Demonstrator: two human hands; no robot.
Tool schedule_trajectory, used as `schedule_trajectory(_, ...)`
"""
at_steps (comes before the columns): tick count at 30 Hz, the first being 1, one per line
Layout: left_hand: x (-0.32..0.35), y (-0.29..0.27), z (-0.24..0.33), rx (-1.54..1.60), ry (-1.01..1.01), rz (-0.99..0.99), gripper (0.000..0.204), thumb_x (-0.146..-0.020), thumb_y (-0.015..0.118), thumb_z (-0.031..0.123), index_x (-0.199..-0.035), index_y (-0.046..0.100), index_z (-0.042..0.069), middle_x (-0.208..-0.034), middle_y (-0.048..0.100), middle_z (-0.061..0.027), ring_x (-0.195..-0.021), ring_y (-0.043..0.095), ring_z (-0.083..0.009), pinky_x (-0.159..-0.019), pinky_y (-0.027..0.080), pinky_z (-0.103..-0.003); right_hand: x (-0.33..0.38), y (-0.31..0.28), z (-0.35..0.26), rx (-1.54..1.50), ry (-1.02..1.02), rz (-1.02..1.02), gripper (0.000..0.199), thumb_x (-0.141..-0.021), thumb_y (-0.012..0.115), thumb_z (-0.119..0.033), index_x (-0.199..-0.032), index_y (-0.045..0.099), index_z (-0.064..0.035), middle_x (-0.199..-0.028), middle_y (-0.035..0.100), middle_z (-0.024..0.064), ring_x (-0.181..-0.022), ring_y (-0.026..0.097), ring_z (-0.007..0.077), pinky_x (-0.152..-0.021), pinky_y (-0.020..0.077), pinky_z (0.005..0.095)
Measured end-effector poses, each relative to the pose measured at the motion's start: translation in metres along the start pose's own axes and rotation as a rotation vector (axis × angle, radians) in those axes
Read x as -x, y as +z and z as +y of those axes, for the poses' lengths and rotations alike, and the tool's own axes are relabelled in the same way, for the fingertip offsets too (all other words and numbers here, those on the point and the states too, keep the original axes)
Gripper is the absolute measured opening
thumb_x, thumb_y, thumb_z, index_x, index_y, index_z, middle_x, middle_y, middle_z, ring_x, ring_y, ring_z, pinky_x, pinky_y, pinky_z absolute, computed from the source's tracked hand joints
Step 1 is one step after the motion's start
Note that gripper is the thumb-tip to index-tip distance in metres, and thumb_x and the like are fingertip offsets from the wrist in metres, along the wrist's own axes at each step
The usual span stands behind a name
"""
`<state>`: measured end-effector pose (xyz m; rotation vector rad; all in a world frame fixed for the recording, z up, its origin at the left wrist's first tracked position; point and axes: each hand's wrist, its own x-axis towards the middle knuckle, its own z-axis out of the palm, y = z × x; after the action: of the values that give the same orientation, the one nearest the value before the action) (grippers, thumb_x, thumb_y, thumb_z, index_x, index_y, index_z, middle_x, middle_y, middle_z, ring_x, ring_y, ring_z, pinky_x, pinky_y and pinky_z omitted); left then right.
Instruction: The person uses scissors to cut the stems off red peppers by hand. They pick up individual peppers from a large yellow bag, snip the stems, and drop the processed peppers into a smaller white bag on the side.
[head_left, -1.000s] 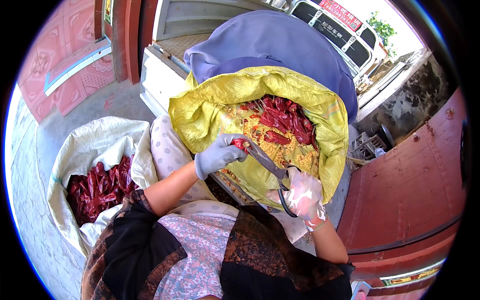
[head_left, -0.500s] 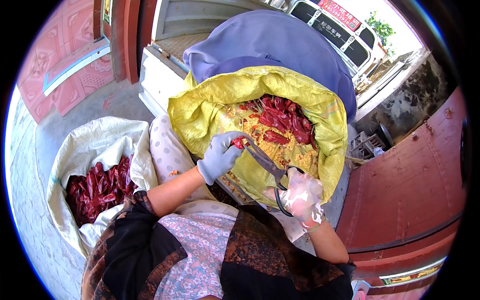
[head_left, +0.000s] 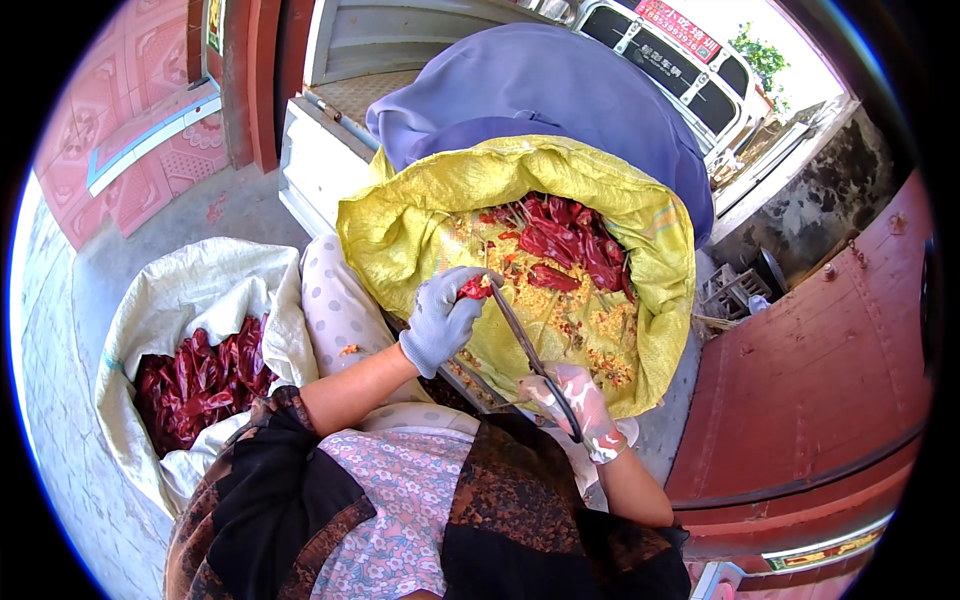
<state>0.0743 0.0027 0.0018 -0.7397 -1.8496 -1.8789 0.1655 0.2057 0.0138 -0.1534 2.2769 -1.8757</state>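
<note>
My left hand, in a grey glove, is closed around a dried red chili, whose cut end shows at the fingertips. In a pink and white patterned glove, my right hand grips a pair of scissors. Their tips reach up to the chili; seen nearly edge-on, the blades do not show how far apart they are. Both hands are over the near side of a yellow woven sack. Loose yellow seeds and several dried red chilies lie inside it.
At my left stands a white woven sack of dark red chilies. Behind the yellow sack bulges a large blue-purple cloth bundle. A red metal door is on the right, and a white vehicle stands at the back.
My right hand has shifted down and left, turning the scissors so their blades appear edge-on. My left hand keeps the chili in nearly the same place.
</note>
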Motion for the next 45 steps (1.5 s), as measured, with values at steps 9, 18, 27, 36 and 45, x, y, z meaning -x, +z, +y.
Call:
schedule_trajectory(9,0.006,-0.004,-0.007,0.039,-0.112,-0.056,0.029,-0.073,0.043,0.004,-0.092,0.063,-0.003,-0.081,0.062,-0.0066,-0.073,0.053,-0.0092,-0.069,0.044,-0.023,0.006,0.008,-0.033,1.131,-0.130,0.183,0.049,-0.070,0.070,-0.049,-0.079,0.057,-0.0023,-0.064,0.057,0.0109,-0.057,0.057,0.0230,-0.052,0.0436,0.0340)
schedule_trajectory(18,0.010,0.001,-0.028,0.368,-0.260,-0.027,0.029,-0.075,0.041,0.001,-0.093,0.063,-0.004,-0.080,0.061,-0.0017,-0.075,0.053,-0.0066,-0.071,0.044,-0.022,-0.001,0.013,-0.048,1.344,-0.118,0.330,0.066,-0.057,0.070,-0.063,-0.086,0.057,-0.0053,-0.074,0.060,0.0176,-0.072,0.060,0.0358,-0.061,0.0469,0.0433)
schedule_trajectory(27,0.013,0.000,-0.027,0.430,-0.247,-0.060,0.020,-0.081,0.044,0.004,-0.089,0.062,-0.002,-0.075,0.058,0.0017,-0.068,0.048,-0.0043,-0.062,0.040,-0.020,-0.012,0.015,-0.056,1.485,-0.234,0.340,0.064,-0.056,0.071,-0.063,-0.084,0.058,-0.0074,-0.072,0.061,0.0135,-0.071,0.062,0.0307,-0.060,0.0477,0.0415)
schedule_trajectory(36,0.014,0.006,-0.017,0.531,-0.292,0.006,0.014,-0.073,0.048,0.002,-0.081,0.060,0.000,-0.068,0.052,0.0021,-0.065,0.044,-0.0056,-0.060,0.039,-0.022,-0.013,0.016,-0.061,1.441,-0.056,0.234,0.060,-0.065,0.064,-0.064,-0.083,0.055,-0.0078,-0.067,0.061,0.0166,-0.064,0.061,0.0353,-0.055,0.0468,0.0432)
schedule_trajectory(45,0.003,-0.003,-0.002,0.568,-0.330,-0.014,0.015,-0.074,0.050,0.005,-0.083,0.061,0.000,-0.067,0.054,0.0011,-0.059,0.043,-0.0061,-0.056,0.037,-0.021,-0.006,0.005,-0.066,1.191,-0.028,0.296,0.046,-0.067,0.073,-0.047,-0.071,0.055,-0.0050,-0.060,0.058,0.0151,-0.056,0.058,0.0335,-0.052,0.0444,0.0401)
